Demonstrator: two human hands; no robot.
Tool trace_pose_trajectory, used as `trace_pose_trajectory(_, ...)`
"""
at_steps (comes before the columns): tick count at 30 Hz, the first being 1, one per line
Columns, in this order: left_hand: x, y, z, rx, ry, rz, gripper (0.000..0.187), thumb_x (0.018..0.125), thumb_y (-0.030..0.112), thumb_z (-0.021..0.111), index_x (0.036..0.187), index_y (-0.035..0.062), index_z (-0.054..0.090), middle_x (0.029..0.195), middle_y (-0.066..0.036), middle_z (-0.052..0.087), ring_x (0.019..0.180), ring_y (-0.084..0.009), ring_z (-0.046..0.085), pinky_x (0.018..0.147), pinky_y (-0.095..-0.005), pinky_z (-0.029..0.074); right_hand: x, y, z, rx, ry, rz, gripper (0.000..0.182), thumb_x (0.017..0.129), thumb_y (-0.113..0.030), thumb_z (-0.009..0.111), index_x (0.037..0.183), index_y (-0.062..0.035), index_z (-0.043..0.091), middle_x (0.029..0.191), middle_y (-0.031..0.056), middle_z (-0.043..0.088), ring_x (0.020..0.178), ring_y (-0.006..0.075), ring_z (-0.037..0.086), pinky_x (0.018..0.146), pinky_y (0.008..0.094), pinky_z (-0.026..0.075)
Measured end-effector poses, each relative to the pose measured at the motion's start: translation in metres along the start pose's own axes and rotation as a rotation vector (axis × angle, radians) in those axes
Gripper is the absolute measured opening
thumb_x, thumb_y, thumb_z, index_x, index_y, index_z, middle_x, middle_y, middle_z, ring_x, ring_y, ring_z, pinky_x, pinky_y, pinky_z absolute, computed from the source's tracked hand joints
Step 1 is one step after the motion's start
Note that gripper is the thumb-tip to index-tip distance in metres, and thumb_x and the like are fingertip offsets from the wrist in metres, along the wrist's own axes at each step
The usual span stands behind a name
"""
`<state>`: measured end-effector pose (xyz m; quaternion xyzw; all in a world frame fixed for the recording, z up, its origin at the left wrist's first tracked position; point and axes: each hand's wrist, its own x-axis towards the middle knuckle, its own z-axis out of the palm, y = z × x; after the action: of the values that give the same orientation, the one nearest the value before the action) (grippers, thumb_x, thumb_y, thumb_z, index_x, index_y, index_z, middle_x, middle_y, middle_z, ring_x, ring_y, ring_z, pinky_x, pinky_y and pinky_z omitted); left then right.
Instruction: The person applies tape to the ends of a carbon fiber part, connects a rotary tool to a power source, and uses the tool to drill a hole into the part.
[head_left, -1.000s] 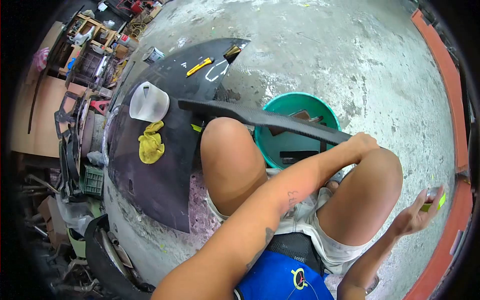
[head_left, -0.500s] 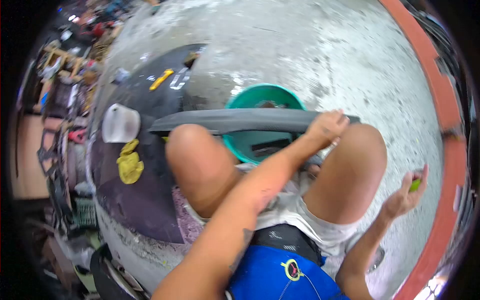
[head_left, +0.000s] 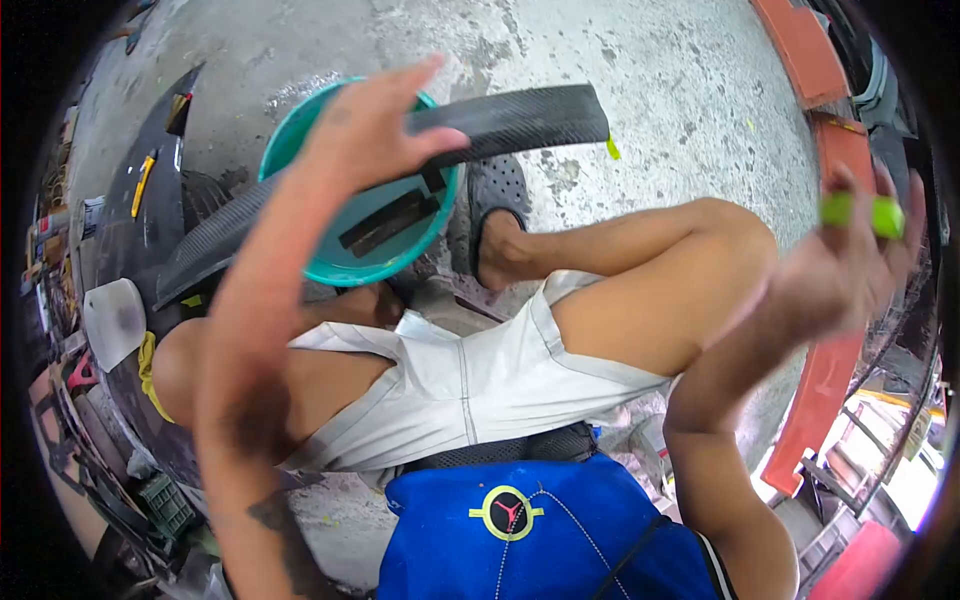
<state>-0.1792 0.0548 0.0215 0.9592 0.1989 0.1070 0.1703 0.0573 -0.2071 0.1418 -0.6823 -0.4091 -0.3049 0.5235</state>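
A long dark textured strip (head_left: 530, 118) lies at a slant across a green basin (head_left: 272, 150), with a bit of bright yellow-green tape at its right end. Over the strip is my left hand (head_left: 375, 125), its fingers and thumb stretched apart. Whether its palm touches the strip is hard to tell. Inside the basin a smaller dark piece (head_left: 388, 222) shows below the strip. Off to the right, my right hand (head_left: 835, 275), blurred by motion, is raised away from the strip and holds a bright green object (head_left: 862, 213) among its fingers.
A yellow cutter (head_left: 143, 187) lies on a black sheet (head_left: 150, 235) at the left. Nearby are a white container (head_left: 115, 318) and a yellow cloth (head_left: 148, 375). A grey clog (head_left: 497, 190) is beside the basin. Red beams (head_left: 838, 165) run along the right side.
The view has shifted. The strip now slants up to the right and extends farther past the basin. My left hand has left its right end and opened. My right hand is raised higher, still with the green object.
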Motion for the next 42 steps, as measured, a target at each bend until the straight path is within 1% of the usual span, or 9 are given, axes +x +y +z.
trace_pose_trajectory(1, -0.005, -0.008, -0.018, 0.045, -0.085, -0.058, 0.084, 0.081, 0.053, 0.076, 0.144, 0.0043, 0.049, 0.135, -0.023, 0.060, 0.125, -0.0368, 0.056, 0.105, -0.0435, 0.045, -0.006, 0.006, 0.017, 0.447, -0.005, 0.215, 0.040, 0.091, 0.006, 0.062, 0.129, 0.0106, 0.053, 0.115, 0.0233, 0.063, 0.090, 0.0293, 0.070, 0.078, 0.0337, 0.058)
trace_pose_trajectory(5, -0.059, -0.057, -0.060, 0.152, -0.403, -0.020, 0.101, 0.071, 0.038, 0.086, 0.153, 0.0072, 0.037, 0.145, -0.024, 0.051, 0.130, -0.0419, 0.051, 0.108, -0.0466, 0.042, -0.032, 0.019, 0.052, 0.376, -0.115, 0.374, 0.048, 0.092, 0.005, 0.061, 0.138, 0.0066, 0.048, 0.123, 0.0203, 0.058, 0.096, 0.0251, 0.069, 0.082, 0.0305, 0.056)
trace_pose_trajectory(7, -0.086, -0.056, -0.068, 0.258, -0.592, -0.177, 0.115, 0.063, 0.036, 0.089, 0.157, 0.0062, 0.028, 0.152, -0.025, 0.042, 0.133, -0.0442, 0.047, 0.110, -0.0478, 0.040, -0.034, 0.025, 0.056, 0.313, -0.146, 0.408, 0.048, 0.093, 0.005, 0.061, 0.138, 0.0074, 0.047, 0.126, 0.0215, 0.056, 0.098, 0.0254, 0.069, 0.081, 0.0308, 0.056)
trace_pose_trajectory(11, -0.112, -0.063, -0.057, 0.313, -0.632, -0.260, 0.128, 0.056, 0.030, 0.093, 0.159, 0.0065, 0.020, 0.158, -0.025, 0.033, 0.141, -0.0461, 0.039, 0.113, -0.0488, 0.038, -0.031, 0.036, 0.066, 0.318, -0.137, 0.491, 0.049, 0.094, 0.003, 0.061, 0.140, 0.0049, 0.046, 0.127, 0.0188, 0.054, 0.101, 0.0232, 0.068, 0.083, 0.0299, 0.056)
trace_pose_trajectory(17, -0.131, -0.089, -0.031, 0.452, -0.544, -0.259, 0.114, 0.068, 0.020, 0.088, 0.158, 0.0057, 0.019, 0.157, -0.023, 0.035, 0.138, -0.0474, 0.041, 0.110, -0.0494, 0.043, -0.039, 0.047, 0.072, 0.334, -0.140, 0.581, 0.049, 0.091, 0.003, 0.065, 0.137, 0.0045, 0.049, 0.126, 0.0175, 0.054, 0.099, 0.0203, 0.066, 0.083, 0.0289, 0.056)
trace_pose_trajectory(20, -0.119, -0.085, -0.047, 0.342, -0.419, -0.230, 0.089, 0.074, 0.010, 0.077, 0.152, 0.0047, 0.034, 0.142, -0.028, 0.052, 0.127, -0.0468, 0.053, 0.101, -0.0484, 0.049, -0.038, 0.042, 0.080, 0.306, -0.126, 0.573, 0.050, 0.090, 0.003, 0.067, 0.136, 0.0050, 0.050, 0.126, 0.0175, 0.054, 0.100, 0.0200, 0.065, 0.083, 0.0287, 0.055)
trace_pose_trajectory(23, -0.094, -0.081, -0.064, 0.139, -0.462, -0.383, 0.053, 0.070, 0.004, 0.061, 0.122, -0.0030, 0.065, 0.096, -0.030, 0.067, 0.097, -0.0452, 0.064, 0.089, -0.0497, 0.049, -0.039, 0.033, 0.084, 0.302, -0.142, 0.477, 0.052, 0.090, -0.003, 0.068, 0.138, 0.0031, 0.049, 0.126, 0.0150, 0.055, 0.105, 0.0178, 0.061, 0.092, 0.0282, 0.049)
trace_pose_trajectory(36, -0.054, -0.086, -0.062, 0.012, -0.545, -0.356, 0.039, 0.070, 0.010, 0.054, 0.104, -0.0035, 0.069, 0.089, -0.029, 0.067, 0.091, -0.0458, 0.066, 0.084, -0.0507, 0.052, -0.069, 0.002, 0.109, 0.262, -0.208, 0.233, 0.054, 0.091, -0.003, 0.069, 0.140, 0.0036, 0.048, 0.126, 0.0152, 0.055, 0.098, 0.0168, 0.061, 0.086, 0.0292, 0.052)
trace_pose_trajectory(42, -0.033, -0.050, -0.041, 0.028, -0.448, -0.223, 0.044, 0.076, 0.010, 0.055, 0.117, -0.0026, 0.064, 0.090, -0.028, 0.069, 0.091, -0.0435, 0.067, 0.083, -0.0505, 0.053, -0.103, -0.038, 0.147, 0.113, -0.799, -0.107, 0.057, 0.080, -0.011, 0.079, 0.135, -0.0183, 0.063, 0.122, 0.0090, 0.066, 0.090, 0.0248, 0.069, 0.071, 0.0352, 0.056)
